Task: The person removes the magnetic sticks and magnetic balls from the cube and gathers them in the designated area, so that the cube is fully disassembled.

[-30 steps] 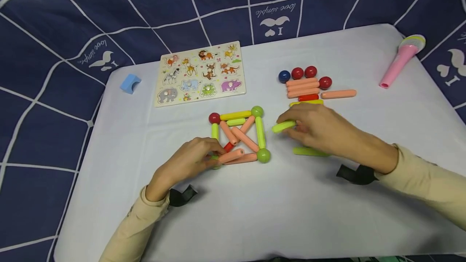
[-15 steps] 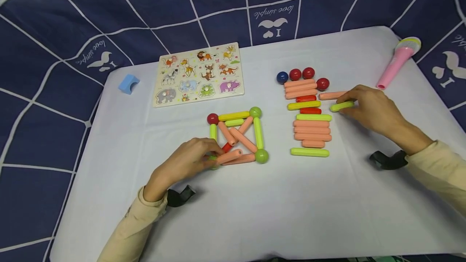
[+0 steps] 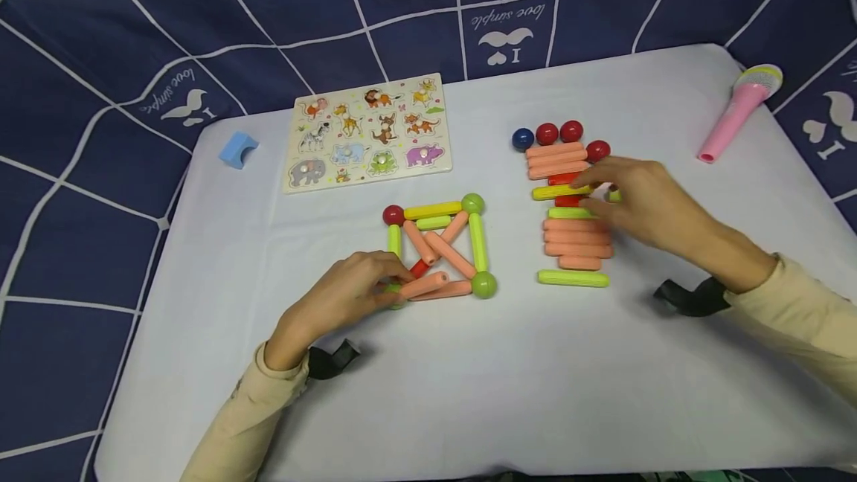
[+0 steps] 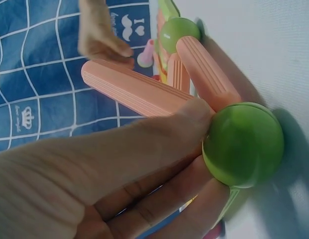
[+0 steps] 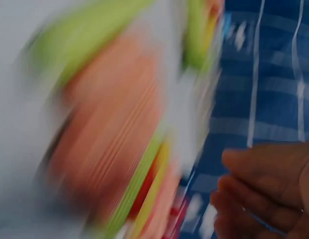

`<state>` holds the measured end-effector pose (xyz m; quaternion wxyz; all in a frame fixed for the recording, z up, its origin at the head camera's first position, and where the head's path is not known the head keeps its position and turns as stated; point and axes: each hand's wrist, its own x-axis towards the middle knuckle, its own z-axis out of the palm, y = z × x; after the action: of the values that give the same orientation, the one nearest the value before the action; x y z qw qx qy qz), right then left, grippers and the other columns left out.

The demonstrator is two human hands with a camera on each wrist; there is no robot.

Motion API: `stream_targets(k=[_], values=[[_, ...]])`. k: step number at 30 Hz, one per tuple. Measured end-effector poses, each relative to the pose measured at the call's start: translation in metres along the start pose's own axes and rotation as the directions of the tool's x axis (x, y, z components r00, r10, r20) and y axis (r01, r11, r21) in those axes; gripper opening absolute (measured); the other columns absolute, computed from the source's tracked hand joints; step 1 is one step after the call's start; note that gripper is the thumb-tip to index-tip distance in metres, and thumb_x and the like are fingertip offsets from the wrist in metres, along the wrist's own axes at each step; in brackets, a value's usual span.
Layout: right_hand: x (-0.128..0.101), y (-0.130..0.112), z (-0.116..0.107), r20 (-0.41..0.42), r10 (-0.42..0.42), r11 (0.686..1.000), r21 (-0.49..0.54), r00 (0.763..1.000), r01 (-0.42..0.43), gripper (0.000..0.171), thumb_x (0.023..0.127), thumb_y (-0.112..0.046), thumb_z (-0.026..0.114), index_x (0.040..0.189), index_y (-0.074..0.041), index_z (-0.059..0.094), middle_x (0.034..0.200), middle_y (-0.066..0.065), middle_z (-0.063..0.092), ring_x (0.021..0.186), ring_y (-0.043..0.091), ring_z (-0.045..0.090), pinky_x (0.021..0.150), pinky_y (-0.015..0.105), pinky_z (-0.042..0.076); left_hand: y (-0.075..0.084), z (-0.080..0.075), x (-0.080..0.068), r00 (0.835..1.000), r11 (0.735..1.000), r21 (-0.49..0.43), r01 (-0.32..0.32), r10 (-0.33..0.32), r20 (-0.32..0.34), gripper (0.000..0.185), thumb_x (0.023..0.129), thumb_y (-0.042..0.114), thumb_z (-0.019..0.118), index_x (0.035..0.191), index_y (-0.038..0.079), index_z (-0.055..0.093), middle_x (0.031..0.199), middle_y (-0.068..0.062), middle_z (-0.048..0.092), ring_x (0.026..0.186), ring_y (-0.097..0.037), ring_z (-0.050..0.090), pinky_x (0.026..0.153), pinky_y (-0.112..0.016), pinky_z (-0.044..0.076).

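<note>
A frame of magnetic building rods and balls lies on the white table: a yellow rod point(image 3: 433, 210), light green rods, orange rods, a red ball point(image 3: 393, 216) and green balls point(image 3: 484, 285). At its near left corner my left hand point(image 3: 344, 292) pinches an orange rod point(image 4: 134, 89) tilted up from the green ball point(image 4: 244, 144), with fingers against that ball. My right hand point(image 3: 643, 199) hovers over the right edge of a column of loose rods point(image 3: 577, 238), holding nothing visible. A light green rod point(image 3: 614, 195) is partly hidden behind it. Blur softens the right wrist view.
An animal peg puzzle point(image 3: 368, 132) and a blue arch block point(image 3: 237, 149) lie at the back left. Red balls point(image 3: 571, 131) and a blue ball point(image 3: 523, 140) sit above the rods. A pink toy microphone point(image 3: 739, 114) lies at the far right.
My right hand carried a light green rod right, set it down beside the column, then moved back left over the rods without it. My left hand has stayed at its corner.
</note>
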<state>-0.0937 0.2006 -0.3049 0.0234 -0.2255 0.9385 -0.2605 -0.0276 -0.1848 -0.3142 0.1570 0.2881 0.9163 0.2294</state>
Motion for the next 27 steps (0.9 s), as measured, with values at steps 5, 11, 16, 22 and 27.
stream_targets(k=[5,11,16,22,27], values=[[0.014,-0.076,0.027,0.202,-0.208,0.976,0.106,0.957,0.19,0.03,0.09,-0.018,0.072,0.119,-0.009,0.071,0.104,0.002,0.069,0.086,0.016,0.063,0.074,0.031,0.055,-0.001,0.0,-0.001,1.0,1.0,0.01,-0.004,0.004,-0.011,0.024,0.081,0.008,0.081,0.105,0.011,0.076,0.1,0.006,0.07,0.089,-0.012,0.06,0.077,-0.032,0.05],[0.031,-0.134,0.065,0.296,-0.405,0.913,0.181,0.865,0.365,0.033,0.092,-0.033,0.07,0.115,-0.01,0.072,0.087,-0.006,0.067,0.073,0.01,0.056,0.065,0.024,0.05,-0.003,0.0,-0.001,1.0,1.0,-0.012,-0.017,0.017,-0.016,0.023,0.081,0.007,0.081,0.103,0.011,0.075,0.098,0.007,0.069,0.088,-0.01,0.062,0.077,-0.029,0.053],[0.034,-0.147,0.079,0.337,-0.392,0.918,0.2,0.856,0.342,0.027,0.088,-0.028,0.076,0.108,-0.01,0.075,0.09,-0.007,0.07,0.071,0.007,0.059,0.064,0.019,0.05,-0.003,0.001,-0.002,1.0,0.999,-0.043,-0.024,0.023,-0.018,0.022,0.081,0.007,0.081,0.102,0.013,0.075,0.097,0.009,0.069,0.089,-0.01,0.063,0.078,-0.028,0.054],[0.029,-0.133,0.071,0.284,-0.366,0.927,0.199,0.886,0.319,0.023,0.088,-0.021,0.076,0.11,-0.016,0.075,0.093,-0.009,0.07,0.075,0.008,0.059,0.065,0.021,0.051,-0.004,0.0,-0.001,1.0,0.998,-0.062,-0.008,0.007,-0.01,0.025,0.08,0.007,0.082,0.103,0.013,0.075,0.097,0.009,0.069,0.088,-0.01,0.062,0.078,-0.029,0.054],[0.017,-0.099,0.046,0.21,-0.251,0.964,0.138,0.945,0.226,0.029,0.085,-0.013,0.078,0.114,-0.018,0.074,0.103,-0.006,0.07,0.088,0.014,0.061,0.074,0.03,0.053,-0.003,0.0,-0.002,1.0,0.998,-0.054,0.012,-0.012,0.001,0.025,0.081,0.009,0.081,0.105,0.011,0.075,0.101,0.005,0.07,0.087,-0.011,0.061,0.078,-0.031,0.052]])
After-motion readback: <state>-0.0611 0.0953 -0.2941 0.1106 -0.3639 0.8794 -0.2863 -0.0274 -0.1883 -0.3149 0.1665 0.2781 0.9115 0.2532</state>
